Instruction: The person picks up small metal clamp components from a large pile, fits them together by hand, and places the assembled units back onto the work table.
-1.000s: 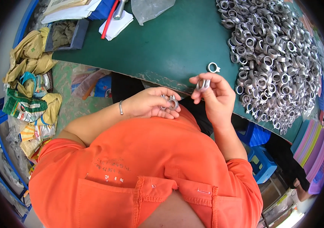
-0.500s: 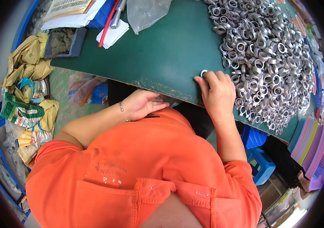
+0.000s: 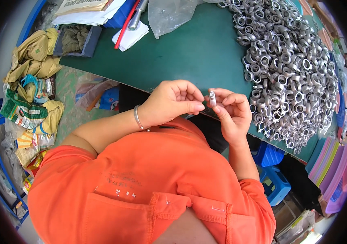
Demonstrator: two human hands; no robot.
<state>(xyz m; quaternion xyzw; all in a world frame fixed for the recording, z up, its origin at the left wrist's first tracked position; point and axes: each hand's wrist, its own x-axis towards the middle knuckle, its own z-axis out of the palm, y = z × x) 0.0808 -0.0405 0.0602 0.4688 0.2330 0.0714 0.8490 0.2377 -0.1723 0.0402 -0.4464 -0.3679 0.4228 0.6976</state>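
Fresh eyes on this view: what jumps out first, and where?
First, the big heap of grey metal rings covering the right side of the green table. Next, the wearer's bright orange shirt, filling the lower middle. Then, near the table's front edge, the right hand holding up a single metal ring, with the left hand close beside it.

Table (image 3: 181, 61): ahead of the person, beyond both hands.
Ring pile (image 3: 289, 77): on the table's right side, right of the right hand (image 3: 237, 118).
Single ring (image 3: 212, 98): in the right hand's fingers, near the left hand (image 3: 169, 99).
Box (image 3: 91, 42): table's left end, left of the paper (image 3: 134, 36).
Sacks (image 3: 31, 67): left of the table.
Stool (image 3: 278, 187): person's right.
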